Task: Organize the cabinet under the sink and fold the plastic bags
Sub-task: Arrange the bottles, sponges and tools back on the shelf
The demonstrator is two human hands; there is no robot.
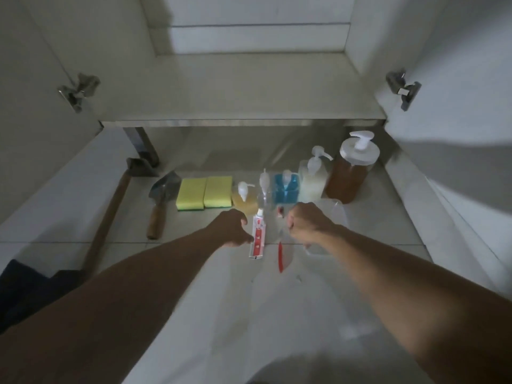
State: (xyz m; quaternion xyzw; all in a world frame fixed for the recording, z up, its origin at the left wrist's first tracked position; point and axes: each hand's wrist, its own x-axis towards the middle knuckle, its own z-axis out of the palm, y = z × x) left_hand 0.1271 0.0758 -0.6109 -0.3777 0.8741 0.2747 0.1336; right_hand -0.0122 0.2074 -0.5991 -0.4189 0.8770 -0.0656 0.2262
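Observation:
A clear plastic bag [329,217] with a red mark [281,257] is spread on the floor tiles in front of the open cabinet [243,87]. My right hand [307,225] is a fist and grips the bag's right side. My left hand [232,228] has curled fingers at the bag's left edge, its thumb against a red and white tube [257,237] that lies between my hands. Whether the tube is in or on the bag is unclear. The cabinet shelf is bare.
A row stands on the floor below the cabinet: a hammer [110,214], a trowel [162,195], two yellow sponges [204,192], small pump bottles [245,198], a blue bottle [286,189], a white pump bottle [313,181] and a big amber pump bottle [349,176]. Both doors hang open.

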